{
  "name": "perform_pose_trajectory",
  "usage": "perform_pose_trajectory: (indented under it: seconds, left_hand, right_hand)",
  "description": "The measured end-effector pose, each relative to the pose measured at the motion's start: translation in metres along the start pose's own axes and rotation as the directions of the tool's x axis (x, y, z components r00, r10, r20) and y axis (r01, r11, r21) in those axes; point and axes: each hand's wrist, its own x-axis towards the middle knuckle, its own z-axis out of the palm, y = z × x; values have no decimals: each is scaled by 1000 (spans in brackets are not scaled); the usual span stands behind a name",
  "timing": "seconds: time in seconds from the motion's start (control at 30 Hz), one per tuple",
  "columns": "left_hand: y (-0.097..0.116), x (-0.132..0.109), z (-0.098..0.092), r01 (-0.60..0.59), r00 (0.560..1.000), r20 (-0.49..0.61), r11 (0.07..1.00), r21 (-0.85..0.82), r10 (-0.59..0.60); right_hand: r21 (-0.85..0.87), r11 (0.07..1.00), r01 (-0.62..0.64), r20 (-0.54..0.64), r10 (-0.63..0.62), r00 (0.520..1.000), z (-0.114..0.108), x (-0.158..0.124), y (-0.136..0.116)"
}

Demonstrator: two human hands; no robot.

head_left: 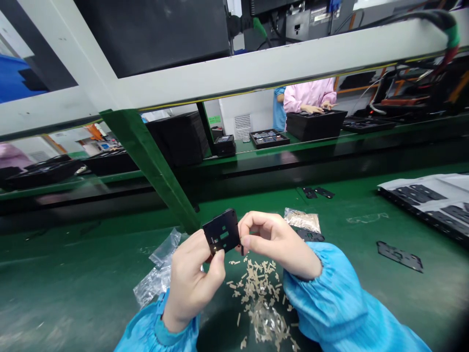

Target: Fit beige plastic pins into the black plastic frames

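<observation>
A thin black plate (222,231) with small cutouts is held up at the centre, tilted. My left hand (198,271) grips its lower left edge between thumb and fingers. At the plate's right edge, my right hand (269,239) has its thumb and index finger pinched together; a small dark sliver shows below the fingertips, too small to name. Beneath the hands, many small beige pieces (258,283) lie scattered on the green table (91,278), some by a clear plastic bag (269,322).
Crumpled clear plastic (159,269) lies left. A bag of beige pieces (303,220) and a black plate (399,256) lie right, near a tray (432,215). A green post (150,166) rises behind my hands. A person in pink (311,95) works beyond.
</observation>
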Motion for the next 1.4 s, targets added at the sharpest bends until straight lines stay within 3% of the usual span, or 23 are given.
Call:
perform_pose_trajectory:
  seconds: [0.37, 0.83, 1.1, 1.4]
  left_hand:
    - [-4, -4, 0, 101, 993, 65, 989, -109, -94]
    - [-3, -5, 1, 145, 989, 53, 979, -144, -139]
    - [-3, -5, 1, 174, 984, 65, 974, -143, -166]
    - [-11, -13, 1, 297, 955, 78, 932, -210, -286]
  right_hand:
    - [-28, 999, 36, -69, -38, 997, 5, -1, 2]
    - [-169, 983, 70, -124, -92, 988, 10, -2, 2]
    - [-150, 986, 75, -135, -96, 986, 12, -3, 1]
    - [22, 1000, 17, -71, -16, 997, 7, -3, 1]
